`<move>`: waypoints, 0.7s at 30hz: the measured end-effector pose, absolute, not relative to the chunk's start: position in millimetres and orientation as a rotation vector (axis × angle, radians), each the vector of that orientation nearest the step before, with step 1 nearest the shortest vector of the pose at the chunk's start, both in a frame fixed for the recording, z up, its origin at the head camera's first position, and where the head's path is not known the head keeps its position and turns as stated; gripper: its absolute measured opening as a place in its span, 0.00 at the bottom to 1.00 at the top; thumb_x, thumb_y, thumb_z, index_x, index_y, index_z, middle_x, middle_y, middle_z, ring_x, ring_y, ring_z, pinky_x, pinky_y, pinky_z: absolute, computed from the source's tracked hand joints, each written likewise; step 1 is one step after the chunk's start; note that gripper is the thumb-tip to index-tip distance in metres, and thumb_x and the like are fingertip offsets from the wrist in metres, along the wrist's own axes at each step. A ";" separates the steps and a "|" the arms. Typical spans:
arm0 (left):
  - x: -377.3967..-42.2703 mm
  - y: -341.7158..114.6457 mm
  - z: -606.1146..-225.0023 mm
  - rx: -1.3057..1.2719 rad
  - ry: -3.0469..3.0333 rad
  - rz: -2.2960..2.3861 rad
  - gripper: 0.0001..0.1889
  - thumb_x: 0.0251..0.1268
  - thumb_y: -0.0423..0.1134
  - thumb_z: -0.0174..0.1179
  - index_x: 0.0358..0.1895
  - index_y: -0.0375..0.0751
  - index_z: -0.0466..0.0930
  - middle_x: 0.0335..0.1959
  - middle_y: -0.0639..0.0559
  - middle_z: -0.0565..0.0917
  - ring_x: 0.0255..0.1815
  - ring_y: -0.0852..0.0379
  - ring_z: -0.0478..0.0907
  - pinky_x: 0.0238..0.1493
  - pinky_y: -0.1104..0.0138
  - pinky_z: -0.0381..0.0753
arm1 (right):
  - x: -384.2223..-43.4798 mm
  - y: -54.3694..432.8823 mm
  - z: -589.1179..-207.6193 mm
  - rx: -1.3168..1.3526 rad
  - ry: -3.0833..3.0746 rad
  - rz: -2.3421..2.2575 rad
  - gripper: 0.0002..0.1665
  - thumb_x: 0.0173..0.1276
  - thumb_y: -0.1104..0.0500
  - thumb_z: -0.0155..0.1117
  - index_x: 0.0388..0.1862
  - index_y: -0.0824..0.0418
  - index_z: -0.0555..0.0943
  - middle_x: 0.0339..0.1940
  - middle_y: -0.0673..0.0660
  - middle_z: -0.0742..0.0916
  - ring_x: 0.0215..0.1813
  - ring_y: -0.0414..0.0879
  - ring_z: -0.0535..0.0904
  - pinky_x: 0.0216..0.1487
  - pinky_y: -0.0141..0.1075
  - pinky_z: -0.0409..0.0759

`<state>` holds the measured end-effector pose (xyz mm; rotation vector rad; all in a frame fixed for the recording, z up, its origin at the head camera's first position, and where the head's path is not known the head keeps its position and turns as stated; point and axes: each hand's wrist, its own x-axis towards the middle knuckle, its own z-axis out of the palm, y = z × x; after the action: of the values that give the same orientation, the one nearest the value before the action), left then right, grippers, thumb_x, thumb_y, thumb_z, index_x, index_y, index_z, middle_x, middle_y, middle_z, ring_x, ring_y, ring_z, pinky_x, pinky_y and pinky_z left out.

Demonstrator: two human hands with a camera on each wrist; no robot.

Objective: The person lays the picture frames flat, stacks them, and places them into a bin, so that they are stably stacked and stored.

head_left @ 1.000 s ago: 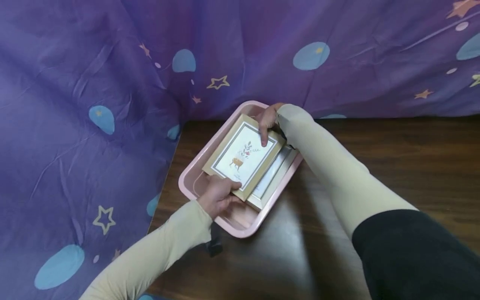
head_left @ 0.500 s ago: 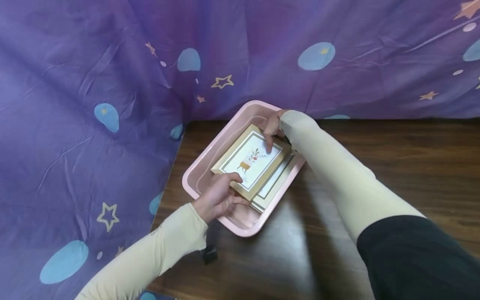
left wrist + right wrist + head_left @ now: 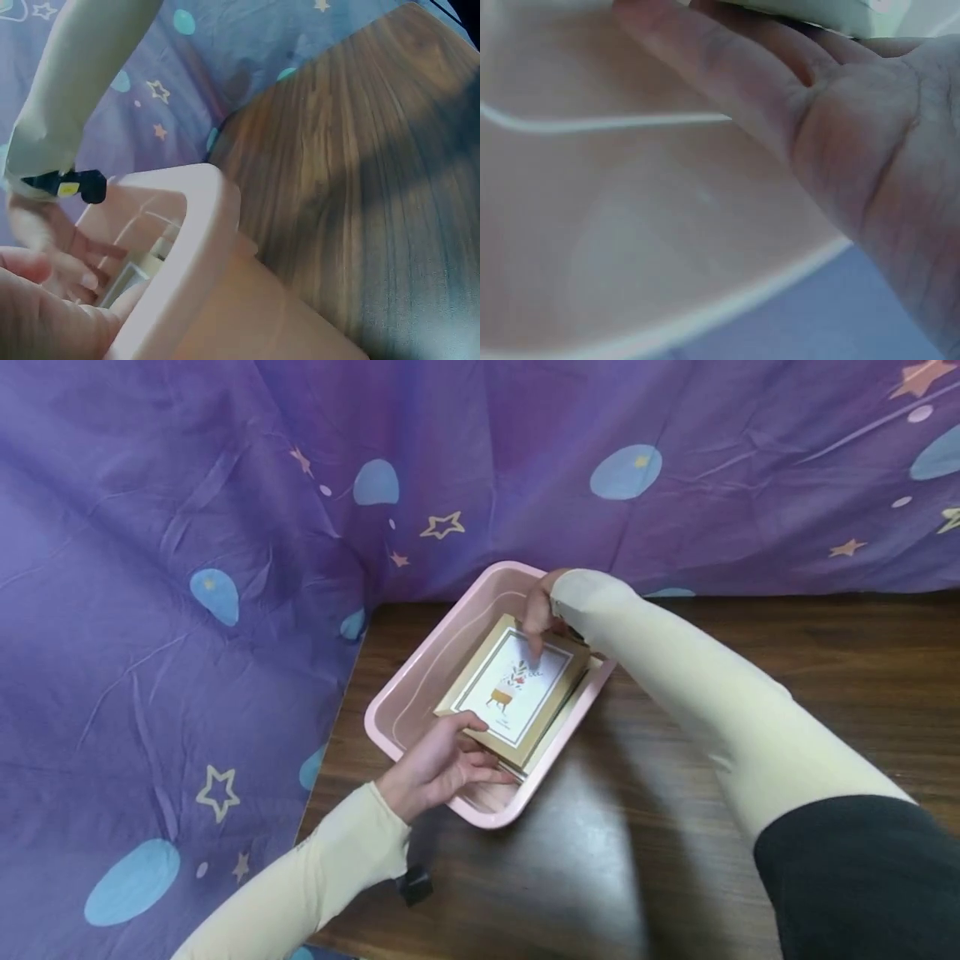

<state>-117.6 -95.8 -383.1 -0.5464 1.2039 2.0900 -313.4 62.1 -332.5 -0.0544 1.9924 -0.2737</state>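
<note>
A gold-edged picture frame (image 3: 513, 685) with a plant-pot print lies face up inside a pink plastic tub (image 3: 408, 681). Its near end is gripped by my left hand (image 3: 442, 764), thumb on top and fingers along the lower edge. My right hand (image 3: 540, 610) holds the far end, with one digit over the printed face. In the right wrist view, that hand (image 3: 855, 135) reaches past the tub wall (image 3: 645, 202) below the pale frame edge (image 3: 799, 9). Another frame (image 3: 558, 720) sits underneath, mostly hidden. The left wrist view has the left hand (image 3: 52, 319) close by the tub rim (image 3: 202, 232).
The tub stands on a dark wooden tabletop (image 3: 675, 693). A purple cloth (image 3: 525, 460) with stars and blue shapes hangs behind and to the left. A small black device (image 3: 414, 885) shows below the left wrist.
Both hands have shifted the upper picture frame rightward and toward me within the tub. It now covers more of the frame below. The left fingers look more spread.
</note>
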 end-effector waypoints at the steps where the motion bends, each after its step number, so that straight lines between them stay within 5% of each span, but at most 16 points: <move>1: -116.4 -97.0 -382.5 -0.525 1.204 2.093 0.34 0.69 0.34 0.36 0.77 0.27 0.42 0.76 0.22 0.52 0.79 0.27 0.53 0.76 0.38 0.57 | -311.2 64.7 -330.3 -0.056 1.999 -0.259 0.46 0.61 0.54 0.70 0.71 0.74 0.63 0.74 0.73 0.70 0.69 0.64 0.72 0.65 0.57 0.78; 5: -112.2 -103.0 -376.5 -0.473 1.294 2.142 0.34 0.69 0.33 0.37 0.76 0.26 0.42 0.75 0.23 0.53 0.78 0.29 0.55 0.74 0.38 0.61 | -304.6 80.1 -320.8 -0.135 2.059 -0.157 0.40 0.57 0.46 0.75 0.59 0.72 0.78 0.56 0.70 0.86 0.50 0.58 0.83 0.56 0.51 0.84; 8: -110.7 -106.3 -367.7 -0.482 1.541 2.125 0.35 0.67 0.31 0.42 0.77 0.30 0.45 0.70 0.31 0.60 0.68 0.40 0.66 0.66 0.45 0.77 | -300.4 91.9 -314.7 -0.213 2.114 -0.097 0.30 0.55 0.45 0.74 0.49 0.67 0.85 0.32 0.62 0.91 0.47 0.54 0.85 0.51 0.49 0.86; 11: -113.6 -107.7 -362.4 -0.450 1.858 1.985 0.36 0.64 0.31 0.47 0.77 0.36 0.52 0.66 0.36 0.67 0.57 0.50 0.71 0.53 0.59 0.84 | -296.4 97.0 -312.6 -0.257 2.149 -0.082 0.26 0.56 0.51 0.71 0.52 0.61 0.85 0.19 0.56 0.88 0.47 0.52 0.84 0.45 0.47 0.86; 13: -117.3 -107.7 -361.4 -0.376 2.033 1.833 0.35 0.63 0.32 0.50 0.76 0.38 0.57 0.65 0.36 0.70 0.55 0.51 0.73 0.51 0.63 0.80 | -294.0 96.7 -313.8 -0.250 2.164 -0.093 0.33 0.54 0.55 0.71 0.63 0.54 0.80 0.25 0.56 0.88 0.42 0.51 0.83 0.41 0.48 0.86; 18: -131.0 -108.6 -365.8 -0.170 2.355 1.484 0.33 0.63 0.35 0.54 0.74 0.37 0.64 0.72 0.37 0.69 0.67 0.46 0.69 0.73 0.52 0.66 | -295.8 89.3 -323.3 -0.359 2.093 0.005 0.54 0.58 0.59 0.71 0.81 0.45 0.57 0.57 0.65 0.84 0.39 0.52 0.82 0.43 0.50 0.87; 21: -140.8 -110.1 -370.1 -0.121 2.358 1.426 0.33 0.64 0.37 0.53 0.75 0.36 0.62 0.78 0.39 0.63 0.77 0.43 0.61 0.79 0.47 0.57 | -298.1 89.7 -327.7 -0.420 2.100 0.109 0.51 0.60 0.54 0.71 0.81 0.46 0.59 0.49 0.65 0.88 0.37 0.50 0.83 0.40 0.46 0.87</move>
<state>-140.8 -110.1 -370.1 -0.1213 2.3578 1.4260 -298.1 89.7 -327.7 -0.4195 2.0998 0.1088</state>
